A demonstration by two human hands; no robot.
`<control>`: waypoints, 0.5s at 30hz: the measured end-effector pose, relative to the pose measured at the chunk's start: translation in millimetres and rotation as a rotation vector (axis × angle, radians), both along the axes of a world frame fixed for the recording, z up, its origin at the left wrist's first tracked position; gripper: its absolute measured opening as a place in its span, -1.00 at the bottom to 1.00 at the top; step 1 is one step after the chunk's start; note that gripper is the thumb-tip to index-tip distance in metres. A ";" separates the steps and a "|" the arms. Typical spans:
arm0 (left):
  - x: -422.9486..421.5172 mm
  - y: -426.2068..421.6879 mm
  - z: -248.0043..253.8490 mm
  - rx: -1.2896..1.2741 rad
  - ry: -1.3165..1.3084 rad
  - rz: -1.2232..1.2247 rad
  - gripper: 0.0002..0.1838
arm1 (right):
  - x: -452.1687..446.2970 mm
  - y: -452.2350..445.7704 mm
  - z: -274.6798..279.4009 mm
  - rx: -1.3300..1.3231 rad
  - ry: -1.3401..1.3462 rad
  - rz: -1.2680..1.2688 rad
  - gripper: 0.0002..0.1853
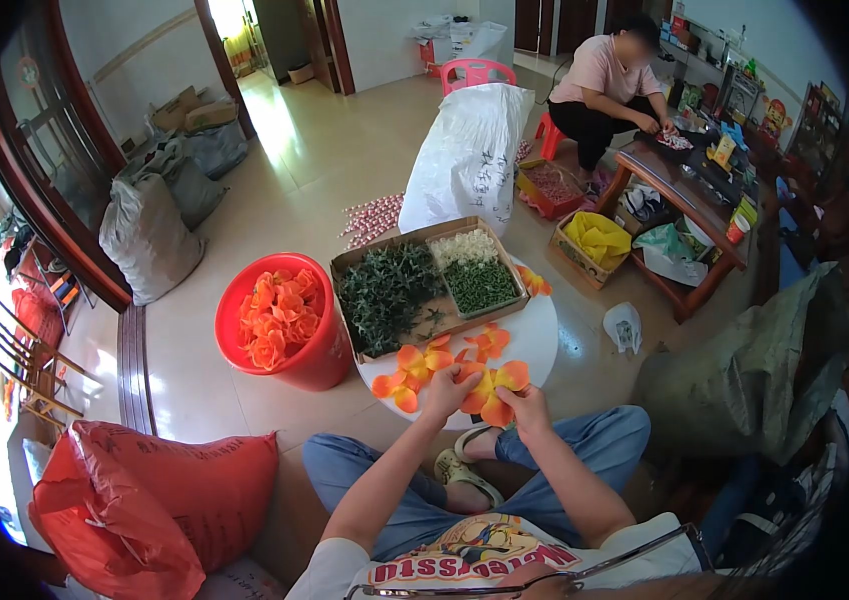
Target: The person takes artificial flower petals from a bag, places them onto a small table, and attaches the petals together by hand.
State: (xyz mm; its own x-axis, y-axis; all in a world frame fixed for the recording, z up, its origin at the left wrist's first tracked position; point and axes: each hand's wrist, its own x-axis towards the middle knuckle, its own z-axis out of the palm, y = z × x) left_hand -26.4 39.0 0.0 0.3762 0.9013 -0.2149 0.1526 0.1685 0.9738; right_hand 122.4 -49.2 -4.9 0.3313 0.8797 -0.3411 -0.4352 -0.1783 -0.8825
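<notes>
Between my two hands is an orange and yellow petal piece (pixel 488 396), held over the front edge of a round white table (pixel 537 345). My left hand (pixel 450 392) pinches its left side, and my right hand (pixel 528 408) grips its right side. More orange petal pieces (pixel 413 372) lie on the table just beyond and left of my left hand. Behind them sits a cardboard box (pixel 370 345) with dark green leafy parts (pixel 390 290), and a smaller tray inside it holds white parts (pixel 465 248) and green parts (pixel 485 286).
A red bucket (pixel 320 365) of orange flowers stands left of the table. Behind it is a large white sack (pixel 470 150). A red sack (pixel 165 500) lies front left, a grey-green sack (pixel 745 370) right. Another person (pixel 610 90) sits at a low table, back right.
</notes>
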 end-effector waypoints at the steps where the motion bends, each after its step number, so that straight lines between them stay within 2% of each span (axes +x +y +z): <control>1: -0.4 0.3 -6.4 -0.042 -0.050 0.021 -0.78 | 0.1 0.2 -2.9 -0.001 -0.008 0.001 -0.71; 2: -0.2 -0.3 -12.8 -0.083 -0.101 0.042 -0.79 | 1.0 -0.2 -5.5 0.000 -0.017 0.001 -0.71; 5: 3.8 -5.5 -14.2 0.345 -0.008 0.341 -0.80 | 1.0 -0.3 -4.3 -0.009 -0.040 -0.001 -0.71; 8: -0.6 -20.4 38.6 1.009 0.268 0.325 -0.79 | 0.2 0.6 -1.5 -0.006 -0.050 -0.003 -0.71; 11: 4.9 -31.5 46.8 1.091 0.311 0.089 -0.77 | 1.3 0.6 -2.1 -0.040 -0.093 0.010 -0.74; 15: 9.7 -30.0 23.3 1.029 0.339 0.040 -0.81 | 3.8 0.2 -13.0 -0.021 -0.015 0.005 -0.75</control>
